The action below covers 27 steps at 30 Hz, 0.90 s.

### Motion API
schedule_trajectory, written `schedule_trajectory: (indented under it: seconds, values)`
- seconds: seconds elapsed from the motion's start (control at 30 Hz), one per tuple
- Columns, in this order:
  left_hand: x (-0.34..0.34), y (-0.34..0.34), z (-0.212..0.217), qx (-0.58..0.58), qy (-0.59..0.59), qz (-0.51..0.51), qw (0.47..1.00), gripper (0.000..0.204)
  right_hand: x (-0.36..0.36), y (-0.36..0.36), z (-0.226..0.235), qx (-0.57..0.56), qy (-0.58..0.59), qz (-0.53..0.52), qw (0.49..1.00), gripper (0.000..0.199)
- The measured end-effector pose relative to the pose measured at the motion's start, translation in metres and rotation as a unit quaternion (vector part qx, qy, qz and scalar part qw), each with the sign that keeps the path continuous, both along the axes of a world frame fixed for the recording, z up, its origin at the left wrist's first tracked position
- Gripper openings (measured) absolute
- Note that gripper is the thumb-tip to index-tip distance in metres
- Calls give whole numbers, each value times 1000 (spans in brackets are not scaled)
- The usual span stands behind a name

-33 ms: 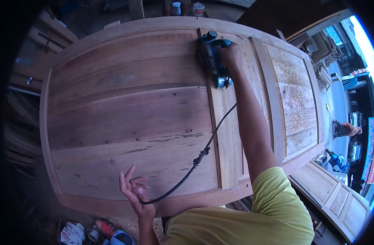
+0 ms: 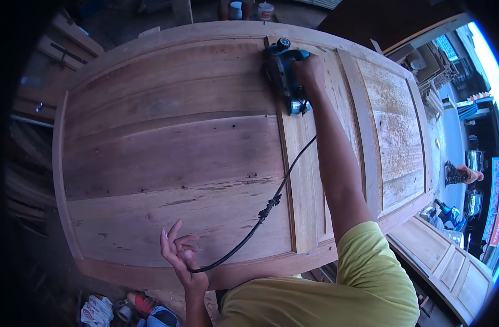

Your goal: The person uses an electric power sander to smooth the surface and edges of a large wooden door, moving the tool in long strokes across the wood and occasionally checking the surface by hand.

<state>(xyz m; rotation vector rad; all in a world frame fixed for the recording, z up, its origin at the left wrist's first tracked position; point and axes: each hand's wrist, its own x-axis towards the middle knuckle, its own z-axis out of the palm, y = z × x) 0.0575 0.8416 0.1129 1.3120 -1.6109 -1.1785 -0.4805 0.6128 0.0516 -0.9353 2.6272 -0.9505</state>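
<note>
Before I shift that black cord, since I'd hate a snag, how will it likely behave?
The black cord would probably flex yet spring slightly, given its smooth, wide arc from the left hand. Its bulky, rough-looking lump may be stiffer, and could catch on the wooden strip beside it.

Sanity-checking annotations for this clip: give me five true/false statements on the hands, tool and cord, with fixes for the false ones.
1. The right hand grips the teal power tool. True.
2. A black cord runs over the framed wooden panel. True.
3. The power tool is at the panel's near edge. False: it is on the far part of the panel.
4. The left hand is on the power tool too. False: the left hand is near the panel's near edge, its fingers spread, the cord meeting it by the thumb.
5. The cord is smooth along its whole visible length. False: it has a lumpy dark bunch partway along.
</note>
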Motion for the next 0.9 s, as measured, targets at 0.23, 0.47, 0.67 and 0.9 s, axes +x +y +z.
schedule_trajectory:
  seconds: [0.23,0.47,0.67,0.9]
  values:
    - [-31,-15,-2,45,23,-33,998,71,-31,-62,-6,-56,45,8,997,49]
    - [-50,-21,-20,64,-11,-56,996,73,-75,-119,-16,-13,29,33,999,48]
    - [-63,-16,-22,107,-38,-73,991,70,-95,-164,-8,-1,7,21,1000,46]
    - [-67,0,-2,69,-110,-102,986,69,-99,-183,0,-35,-47,-19,998,45]
